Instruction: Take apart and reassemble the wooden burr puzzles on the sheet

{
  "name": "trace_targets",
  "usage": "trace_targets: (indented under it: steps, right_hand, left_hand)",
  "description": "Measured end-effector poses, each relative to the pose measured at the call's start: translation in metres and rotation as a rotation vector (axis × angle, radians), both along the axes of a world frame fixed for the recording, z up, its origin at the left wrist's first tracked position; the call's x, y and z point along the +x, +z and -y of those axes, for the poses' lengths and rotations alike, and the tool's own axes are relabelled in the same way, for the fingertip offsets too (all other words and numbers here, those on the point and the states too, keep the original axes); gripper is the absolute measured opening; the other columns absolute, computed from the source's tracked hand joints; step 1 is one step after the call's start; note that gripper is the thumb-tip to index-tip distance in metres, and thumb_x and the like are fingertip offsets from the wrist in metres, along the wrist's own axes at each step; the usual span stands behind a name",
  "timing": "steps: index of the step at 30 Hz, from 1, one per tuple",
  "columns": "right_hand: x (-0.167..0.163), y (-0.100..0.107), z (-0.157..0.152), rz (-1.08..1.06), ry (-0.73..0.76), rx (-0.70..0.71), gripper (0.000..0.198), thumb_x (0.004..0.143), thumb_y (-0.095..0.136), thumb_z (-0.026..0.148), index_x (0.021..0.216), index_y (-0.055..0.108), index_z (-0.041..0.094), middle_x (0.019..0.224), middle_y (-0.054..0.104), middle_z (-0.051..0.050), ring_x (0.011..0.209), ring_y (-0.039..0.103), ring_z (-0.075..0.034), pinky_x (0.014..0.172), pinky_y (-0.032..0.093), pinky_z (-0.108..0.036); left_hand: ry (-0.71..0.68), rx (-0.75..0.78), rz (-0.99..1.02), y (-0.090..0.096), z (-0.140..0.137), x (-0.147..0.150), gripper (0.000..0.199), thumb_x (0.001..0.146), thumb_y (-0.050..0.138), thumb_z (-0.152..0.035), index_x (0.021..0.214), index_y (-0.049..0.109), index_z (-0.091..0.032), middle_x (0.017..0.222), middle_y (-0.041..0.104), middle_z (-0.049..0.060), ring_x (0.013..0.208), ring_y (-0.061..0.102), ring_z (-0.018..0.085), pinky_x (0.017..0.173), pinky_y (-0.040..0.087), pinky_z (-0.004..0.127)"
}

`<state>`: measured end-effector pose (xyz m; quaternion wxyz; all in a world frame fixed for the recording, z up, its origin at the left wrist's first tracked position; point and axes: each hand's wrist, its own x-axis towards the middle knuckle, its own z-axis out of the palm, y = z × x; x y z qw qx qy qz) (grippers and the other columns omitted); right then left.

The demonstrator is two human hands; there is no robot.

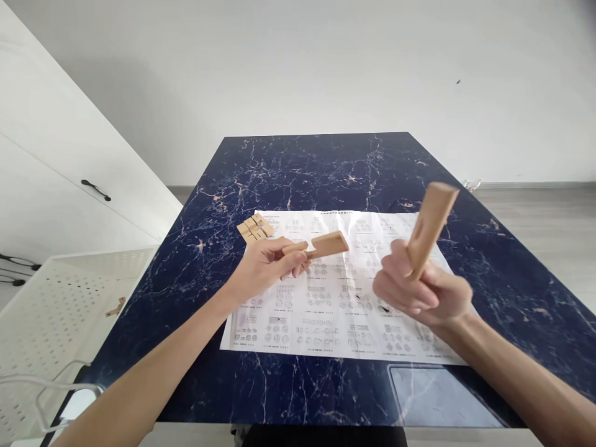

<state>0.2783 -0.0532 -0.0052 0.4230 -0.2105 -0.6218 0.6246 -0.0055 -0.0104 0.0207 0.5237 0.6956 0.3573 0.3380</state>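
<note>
The dark blue marbled desk [326,167] lies bare beyond the flat white printed instruction sheet [335,298], giving wide passage there. On the sheet's far left corner, a small cluster of pale wooden blocks [256,228] blocks the way. A white perforated rack [51,304] flanks the left edge.

Both forearms reach forward from the lower corners and angle inward over the desk [326,167]. The left hand [263,268] sits lower, palm turned inward, its fingers [294,259] pinched together around something thin, pointing right. The right hand [421,288] is raised above the desk, curled into a loose fist, knuckles facing left, clamped shut around what it grips.
</note>
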Motion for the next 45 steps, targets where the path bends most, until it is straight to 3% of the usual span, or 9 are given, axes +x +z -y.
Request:
trace_targets:
  steps: [1, 5, 9, 15, 22, 29, 33, 39, 45]
  right_hand:
    - [0.003, 0.002, -0.002, 0.048, -0.128, 0.014, 0.038, 0.107, 0.040, 0.062, 0.087, 0.041, 0.030, 0.049, 0.031, 0.011, 0.035, 0.029, -0.012, 0.037, 0.030, -0.028]
    - [-0.005, 0.006, -0.005, 0.190, -0.300, -0.003, 0.034, 0.110, 0.043, 0.051, 0.086, 0.048, 0.027, 0.057, 0.042, 0.008, 0.043, 0.034, -0.012, 0.043, 0.033, -0.029]
    - [-0.026, 0.003, 0.003, 0.576, -0.473, 0.046, 0.040, 0.108, 0.053, 0.051, 0.080, 0.055, 0.023, 0.063, 0.056, 0.002, 0.050, 0.044, -0.012, 0.048, 0.034, -0.028]
    - [-0.033, -0.008, 0.007, 0.822, -0.657, 0.188, 0.037, 0.107, 0.053, 0.047, 0.079, 0.054, 0.024, 0.055, 0.048, 0.005, 0.045, 0.040, -0.012, 0.046, 0.028, -0.028]
    - [-0.032, -0.009, 0.003, 0.932, -0.625, 0.211, 0.031, 0.106, 0.050, 0.047, 0.091, 0.061, 0.023, 0.060, 0.058, 0.003, 0.048, 0.049, -0.014, 0.048, 0.032, -0.029]
    - [-0.033, -0.014, 0.003, 0.980, -0.626, 0.260, 0.032, 0.108, 0.047, 0.048, 0.110, 0.064, 0.021, 0.067, 0.066, 0.000, 0.052, 0.057, -0.017, 0.050, 0.034, -0.029]
    - [-0.032, -0.018, 0.002, 0.987, -0.623, 0.327, 0.032, 0.109, 0.047, 0.043, 0.124, 0.064, 0.020, 0.080, 0.073, -0.004, 0.059, 0.062, -0.019, 0.054, 0.040, -0.031]
    - [-0.032, -0.014, 0.004, 0.908, -0.491, 0.443, 0.031, 0.108, 0.045, 0.026, 0.135, 0.061, 0.024, 0.130, 0.072, -0.010, 0.072, 0.069, -0.018, 0.065, 0.051, -0.035]
    - [-0.032, -0.013, 0.005, 0.898, -0.490, 0.455, 0.027, 0.106, 0.048, 0.022, 0.129, 0.062, 0.023, 0.117, 0.074, -0.009, 0.067, 0.065, -0.017, 0.063, 0.050, -0.034]
  left_hand:
    - [0.045, 0.010, 0.004, -0.001, -0.002, -0.002, 0.047, 0.100, 0.067, -0.056, 0.069, 0.068, -0.020, 0.065, 0.063, 0.003, 0.058, 0.057, 0.014, 0.054, 0.043, 0.029]
    - [0.289, 0.113, 0.055, -0.004, -0.006, -0.002, 0.048, 0.107, 0.053, -0.055, 0.074, 0.063, -0.021, 0.068, 0.058, 0.001, 0.060, 0.052, 0.014, 0.058, 0.043, 0.032]
    - [0.429, 0.284, -0.023, -0.003, -0.007, -0.003, 0.046, 0.103, 0.054, -0.037, 0.061, 0.048, -0.019, 0.091, 0.062, 0.003, 0.077, 0.057, 0.016, 0.078, 0.050, 0.035]
    - [0.239, 0.431, -0.334, -0.001, -0.020, -0.020, 0.045, 0.092, 0.063, -0.032, 0.052, 0.047, -0.019, 0.130, 0.067, 0.007, 0.113, 0.059, 0.029, 0.110, 0.045, 0.058]
    - [0.076, 0.520, -0.504, 0.001, -0.039, -0.044, 0.035, 0.088, 0.065, -0.031, 0.055, 0.062, -0.021, 0.134, 0.066, 0.009, 0.133, 0.047, 0.037, 0.114, 0.045, 0.063]
    - [-0.093, 0.566, -0.571, 0.002, -0.038, -0.049, 0.036, 0.090, 0.067, -0.035, 0.059, 0.057, -0.020, 0.135, 0.064, 0.009, 0.130, 0.047, 0.036, 0.111, 0.047, 0.064]
    - [-0.034, 0.705, -0.653, -0.006, -0.036, -0.042, 0.035, 0.095, 0.069, -0.047, 0.074, 0.065, -0.020, 0.137, 0.059, 0.013, 0.137, 0.042, 0.039, 0.114, 0.043, 0.067]
    - [-0.011, 0.761, -0.710, -0.018, -0.036, -0.037, 0.039, 0.100, 0.065, -0.058, 0.117, 0.062, -0.022, 0.150, 0.052, 0.016, 0.143, 0.040, 0.040, 0.115, 0.042, 0.067]
    - [-0.065, 0.705, -0.661, -0.018, -0.023, -0.021, 0.050, 0.110, 0.049, -0.056, 0.150, 0.044, -0.027, 0.159, 0.052, 0.012, 0.151, 0.043, 0.033, 0.125, 0.039, 0.057]
